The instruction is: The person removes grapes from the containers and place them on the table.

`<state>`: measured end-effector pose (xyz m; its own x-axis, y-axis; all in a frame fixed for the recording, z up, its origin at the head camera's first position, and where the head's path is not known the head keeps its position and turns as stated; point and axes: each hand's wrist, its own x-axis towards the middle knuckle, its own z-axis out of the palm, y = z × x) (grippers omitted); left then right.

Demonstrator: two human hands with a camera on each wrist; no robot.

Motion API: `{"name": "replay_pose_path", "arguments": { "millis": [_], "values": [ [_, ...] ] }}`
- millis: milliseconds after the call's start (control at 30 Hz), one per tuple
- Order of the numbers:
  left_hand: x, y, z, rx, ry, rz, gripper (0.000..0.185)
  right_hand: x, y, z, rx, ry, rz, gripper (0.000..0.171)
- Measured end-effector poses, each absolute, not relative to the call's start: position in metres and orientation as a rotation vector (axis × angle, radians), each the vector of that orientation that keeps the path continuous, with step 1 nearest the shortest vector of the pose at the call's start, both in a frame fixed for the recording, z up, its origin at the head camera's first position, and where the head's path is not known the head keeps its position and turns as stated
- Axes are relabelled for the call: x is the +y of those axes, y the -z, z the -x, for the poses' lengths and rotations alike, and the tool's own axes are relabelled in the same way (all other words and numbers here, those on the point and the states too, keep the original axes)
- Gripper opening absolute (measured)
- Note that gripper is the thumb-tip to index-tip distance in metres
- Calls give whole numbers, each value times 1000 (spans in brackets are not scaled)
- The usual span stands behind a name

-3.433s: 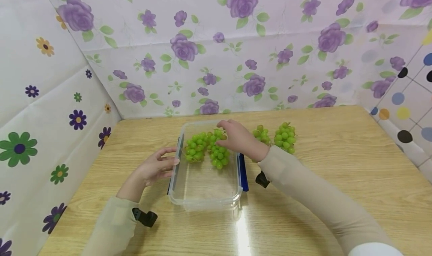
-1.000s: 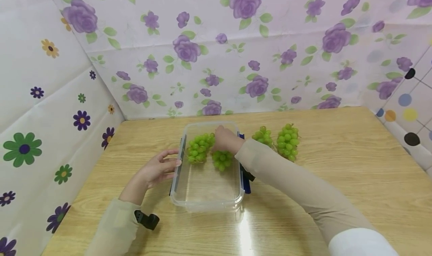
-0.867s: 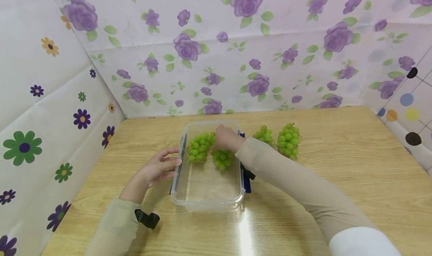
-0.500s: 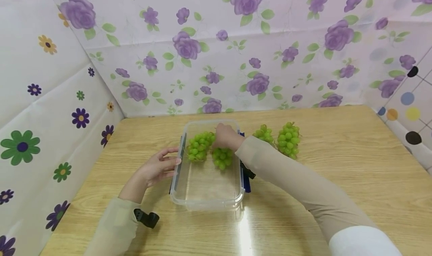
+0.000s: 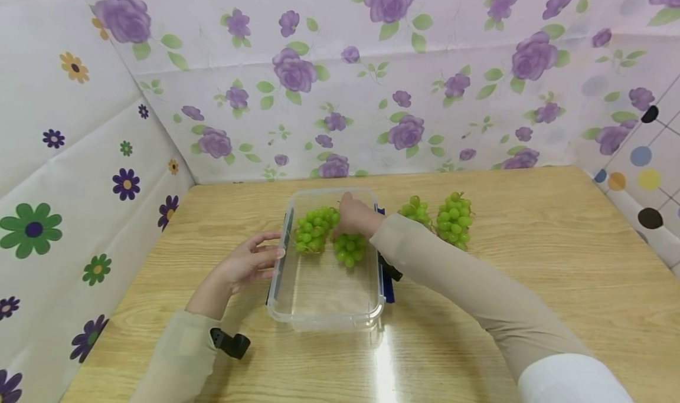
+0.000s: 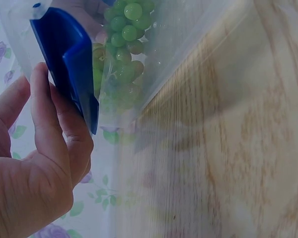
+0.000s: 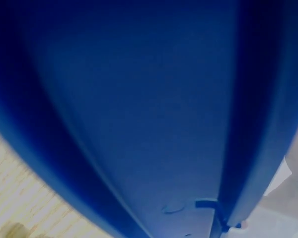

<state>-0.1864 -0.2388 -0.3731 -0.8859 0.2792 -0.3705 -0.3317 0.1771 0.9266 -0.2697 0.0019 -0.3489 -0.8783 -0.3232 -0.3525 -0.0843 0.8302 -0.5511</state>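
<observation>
A clear plastic food container [image 5: 324, 320] with blue side latches stands on the table, holding two bunches of green grapes. My left hand [image 5: 249, 264] touches its left side, fingers extended, near the blue latch [image 6: 69, 54] in the left wrist view. Inside the container, my right hand [image 5: 357, 217] reaches down over the right-hand bunch of grapes [image 5: 349, 253] and grips its upper part, fingertips hidden in the head view. Beside it lies the left-hand bunch of grapes [image 5: 313, 232]. Another blue latch [image 7: 149, 109] fills the right wrist view.
Two more bunches of green grapes, a nearer bunch [image 5: 416, 210] partly behind the right sleeve and a farther bunch [image 5: 454, 219], lie right of the container. The wooden table [image 5: 558, 243] meets a flowered wall covering [image 5: 340, 72] at the back.
Compared with over three seconds ago, my right hand has lowered from above the container onto the right-hand bunch. Over the last second both hands stay nearly still; the view shifts slightly.
</observation>
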Motion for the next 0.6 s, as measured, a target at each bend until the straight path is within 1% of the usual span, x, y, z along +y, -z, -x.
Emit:
{"name": "replay_pose_path", "arguments": {
  "millis": [100,300,367,500,600],
  "values": [
    [-239,373,186,1991,-1769,49,69,2,349,270,2576,717,319,98],
    [-239,373,186,1987,-1780,56,69,1,349,270,2574,719,318,101],
    [-239,373,186,1987,-1781,57,69,1,349,270,2581,724,317,98],
    [-239,374,187,1985,-1776,55,69,1,350,269,2609,721,328,85],
    [-240,374,187,1986,-1773,53,69,1,350,269,2633,706,356,82]
  ]
}}
